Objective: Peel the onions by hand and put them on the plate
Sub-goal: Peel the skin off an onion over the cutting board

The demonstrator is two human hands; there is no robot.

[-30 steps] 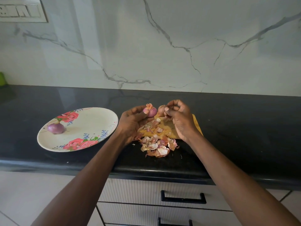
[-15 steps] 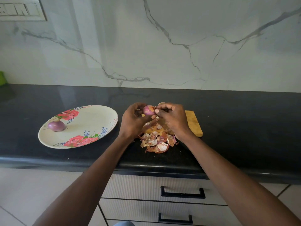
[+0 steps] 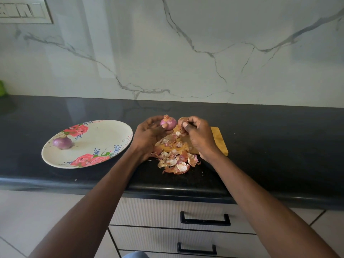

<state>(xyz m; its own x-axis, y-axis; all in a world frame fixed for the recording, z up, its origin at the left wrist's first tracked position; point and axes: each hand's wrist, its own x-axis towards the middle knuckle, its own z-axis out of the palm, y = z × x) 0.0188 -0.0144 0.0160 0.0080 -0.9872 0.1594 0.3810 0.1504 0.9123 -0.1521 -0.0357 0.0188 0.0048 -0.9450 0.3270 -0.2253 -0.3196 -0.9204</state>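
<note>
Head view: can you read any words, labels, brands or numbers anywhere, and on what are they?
None can be read.
Switch panel on the wall, top left: pale shapes, too blurred to tell whether they are letters.
Plate: painted roses and blue dots, no words.
Cutting board, onion in the left hand, drawers: no text visible.

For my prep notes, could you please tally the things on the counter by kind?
Onions: 2, one on the plate, one in the left hand
Plate: 1
Board: 1
Peel pile: 1
Peel piece in the right hand: 1
Total: 6
</note>
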